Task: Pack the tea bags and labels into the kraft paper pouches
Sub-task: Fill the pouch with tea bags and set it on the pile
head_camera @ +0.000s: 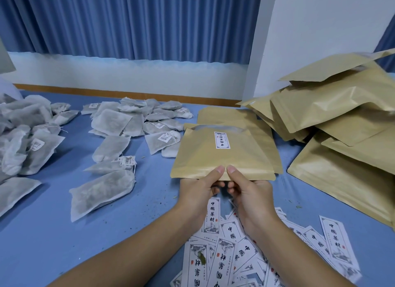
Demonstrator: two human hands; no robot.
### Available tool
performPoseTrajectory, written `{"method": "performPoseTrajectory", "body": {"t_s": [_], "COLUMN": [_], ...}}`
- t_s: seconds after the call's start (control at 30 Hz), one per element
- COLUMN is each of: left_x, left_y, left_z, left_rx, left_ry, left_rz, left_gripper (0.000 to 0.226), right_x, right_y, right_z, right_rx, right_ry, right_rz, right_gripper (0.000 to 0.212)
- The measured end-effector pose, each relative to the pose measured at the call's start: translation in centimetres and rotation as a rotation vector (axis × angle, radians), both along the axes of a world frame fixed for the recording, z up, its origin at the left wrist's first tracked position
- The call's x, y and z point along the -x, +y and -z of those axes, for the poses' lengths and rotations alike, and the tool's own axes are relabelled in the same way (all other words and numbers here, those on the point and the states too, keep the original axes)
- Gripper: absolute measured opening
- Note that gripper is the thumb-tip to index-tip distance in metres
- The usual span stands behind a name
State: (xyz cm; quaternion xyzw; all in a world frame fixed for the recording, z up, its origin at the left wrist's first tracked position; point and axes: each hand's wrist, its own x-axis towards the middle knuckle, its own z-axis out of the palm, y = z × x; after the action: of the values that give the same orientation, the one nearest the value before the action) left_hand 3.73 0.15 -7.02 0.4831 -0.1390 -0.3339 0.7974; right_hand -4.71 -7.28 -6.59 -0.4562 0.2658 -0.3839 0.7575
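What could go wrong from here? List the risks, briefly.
1. The left hand and right hand pinch only the near edge of the labelled kraft pouch, so it may slip or crease.
2. The loose labels lie directly beneath both wrists. A dropped pouch or a sweeping arm could scatter them.
3. The heap of kraft pouches on the right is untidy and overlapping, and may slide toward the work area.

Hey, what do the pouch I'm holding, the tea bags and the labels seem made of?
Pouch: tan kraft paper, matte with faint sheen and soft creases; any lining is hidden. Tea bags: thin white non-woven or filter fabric, translucent, dark contents showing through. Labels: smooth white printed paper or thin card, lying flat.
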Motion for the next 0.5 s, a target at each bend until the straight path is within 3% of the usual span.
{"method": "performPoseTrajectory", "body": {"t_s": [0.33,0.5], "left_x": [-0.20,-0.26], "left_y": [0.01,-0.04], "left_z": [-0.07,-0.13], "left_rx": [0.033,0.026], "left_ry": [0.003,0.041], "left_rz": [0.013,-0.041], "left_gripper": [0.018,0.029], "right_x": [-0.02,0.24], "right_y": [-0.02,-0.49], "right_z": [-0.09,-0.11], "right_rx": [0.037,-0.013], "right_ry": [-0.025,-0.048], "right_rz": [0.028,0.105], "right_gripper": [0.008,0.010]}}
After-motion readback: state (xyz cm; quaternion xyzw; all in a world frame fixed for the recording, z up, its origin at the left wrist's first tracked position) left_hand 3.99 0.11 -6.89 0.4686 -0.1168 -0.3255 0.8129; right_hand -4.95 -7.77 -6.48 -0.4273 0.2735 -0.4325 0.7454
